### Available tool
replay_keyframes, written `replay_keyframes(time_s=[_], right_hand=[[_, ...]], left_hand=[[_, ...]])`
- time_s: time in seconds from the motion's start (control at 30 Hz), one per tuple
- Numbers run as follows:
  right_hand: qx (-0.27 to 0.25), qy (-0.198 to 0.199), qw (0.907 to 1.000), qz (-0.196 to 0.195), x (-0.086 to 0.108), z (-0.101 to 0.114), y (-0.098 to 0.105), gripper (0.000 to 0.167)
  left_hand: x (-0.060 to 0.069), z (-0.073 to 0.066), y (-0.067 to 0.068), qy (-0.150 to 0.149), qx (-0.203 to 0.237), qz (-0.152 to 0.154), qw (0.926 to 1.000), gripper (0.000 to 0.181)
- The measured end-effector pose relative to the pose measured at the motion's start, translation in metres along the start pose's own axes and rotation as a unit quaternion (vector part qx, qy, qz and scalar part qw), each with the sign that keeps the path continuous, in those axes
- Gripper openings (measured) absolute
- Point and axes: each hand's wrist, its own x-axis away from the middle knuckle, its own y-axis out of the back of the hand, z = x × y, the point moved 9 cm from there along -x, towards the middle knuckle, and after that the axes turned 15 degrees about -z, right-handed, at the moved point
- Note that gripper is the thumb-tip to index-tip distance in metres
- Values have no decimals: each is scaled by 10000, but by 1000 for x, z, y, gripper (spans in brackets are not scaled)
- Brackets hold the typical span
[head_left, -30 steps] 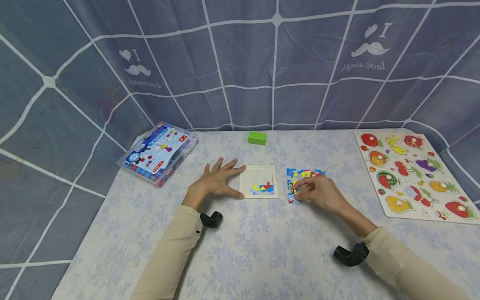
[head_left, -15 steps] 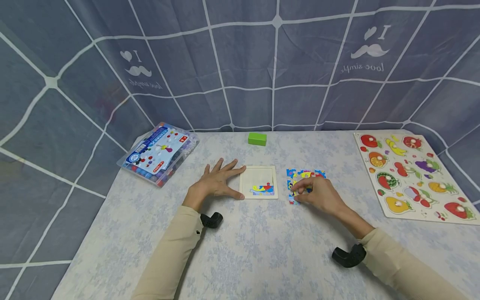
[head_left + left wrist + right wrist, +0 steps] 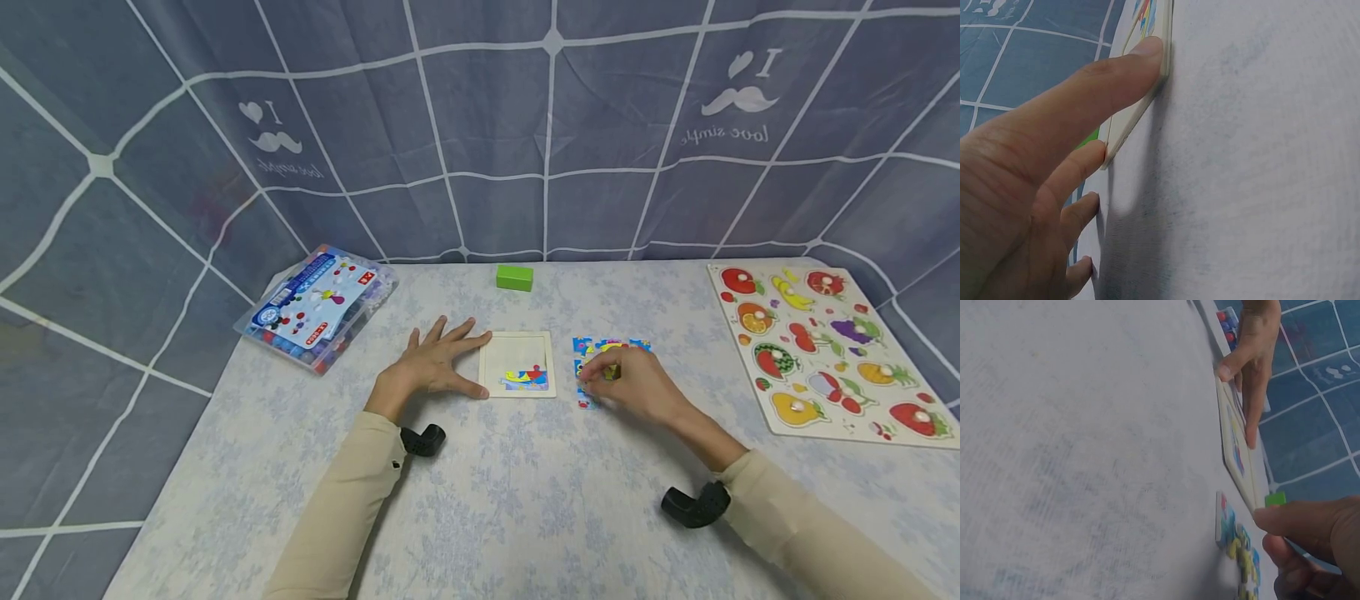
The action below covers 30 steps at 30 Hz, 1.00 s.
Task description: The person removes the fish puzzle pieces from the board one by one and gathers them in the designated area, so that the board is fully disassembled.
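Note:
My left hand (image 3: pixel 431 362) lies with fingers spread. Its thumb and index finger touch the left edge of a pale square puzzle frame (image 3: pixel 513 335). Inside the frame's lower right is a colourful assembled bit of jigsaw (image 3: pixel 525 380). In the left wrist view, the thumb (image 3: pixel 1138 65) rests on the frame's edge. My right hand (image 3: pixel 633 385) is bent over loose jigsaw pieces (image 3: pixel 582 344), its thumb and index fingertips close together near their left side. In the right wrist view, no piece shows between those fingertips (image 3: pixel 1266 517); some pieces are hidden by the hand.
A clear box with beads and a printed blue label (image 3: pixel 318 300) lies at the back left. A green block (image 3: pixel 514 277) stands behind the frame. On the right is a fruit peg puzzle board (image 3: pixel 825 350). A blue-grey checked curtain (image 3: pixel 495 133) borders the table.
My right hand has shifted slightly left over the loose pieces, and its thumb and index finger have drawn closer together. The left hand and the frame have stayed in place.

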Motion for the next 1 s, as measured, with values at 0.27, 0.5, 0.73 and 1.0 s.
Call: replay_keyframes(time_s=[0.27,0.5,0.73,1.0], right_hand=[[-239,-79,9993,285,-9,15,-23,18],[-300,33,9964,798,-17,38,-51,30],[41,222,9955,917,-21,46,-64,32],[115,234,9957,888,-19,46,-65,26]], left_hand=[[1,1,-1,22,-2,-5,10000,100],[0,2,-2,69,6,-14,10000,99],[-1,0,-1,36,-8,-32,10000,99],[0,2,-1,86,-7,24,10000,99]])
